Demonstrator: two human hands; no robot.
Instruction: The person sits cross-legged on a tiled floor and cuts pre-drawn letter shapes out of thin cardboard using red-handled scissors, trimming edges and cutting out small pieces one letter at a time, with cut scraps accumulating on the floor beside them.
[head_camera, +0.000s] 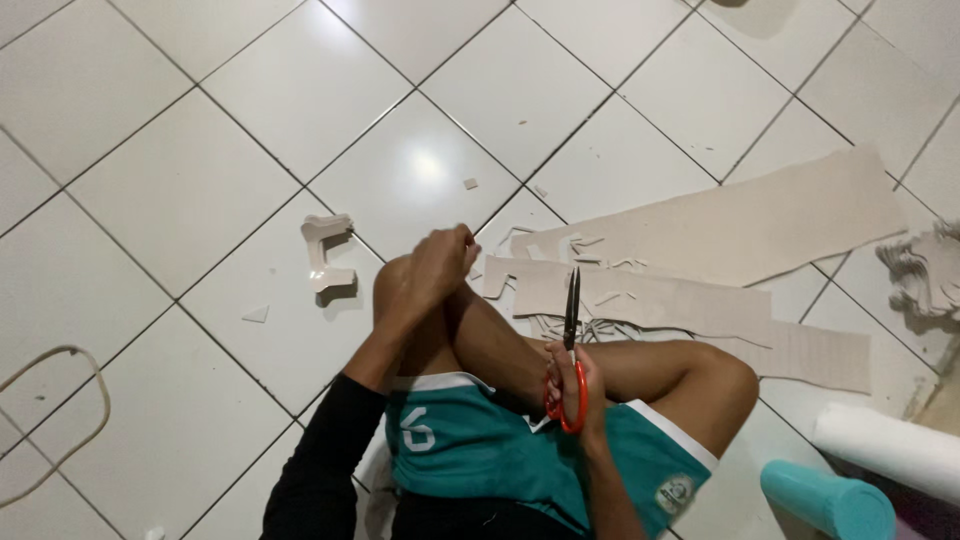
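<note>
**Inspector:** As the person sits cross-legged on the floor (200, 180), report the grip on each side.

**Assistant:** The right hand (580, 400) is closed through the orange handles of the scissors (572, 340). The blades are together and point away from the body. The left hand (440, 262), left of the scissors, is curled into a fist above the raised knee. Whether it holds a scrap I cannot tell.

**Inspector:** Location of the card?

**Assistant:** The card strips (720, 225) lie flat on the floor just beyond the scissor tips and run off to their right, with notched edges and loose offcuts along the near side. A cut shape (328, 255) lies well to the left of the scissors, and a stack of similar pieces (925, 270) lies far right.

**Inspector:** Step in hand?

**Assistant:** By my judgement, a pause between cuts. No card lies between the blades, and neither hand touches a strip.

**Inspector:** Requirement for a further cut?

**Assistant:** The blades would have to open, and the left hand would have to lift and steady a strip, since the card lies flat out of reach of the blades.

**Inspector:** Other items?

**Assistant:** A teal tube (825, 500) and a white roll (885, 445) lie to the right of the scissors, and a cord (60, 420) lies far left.
</note>
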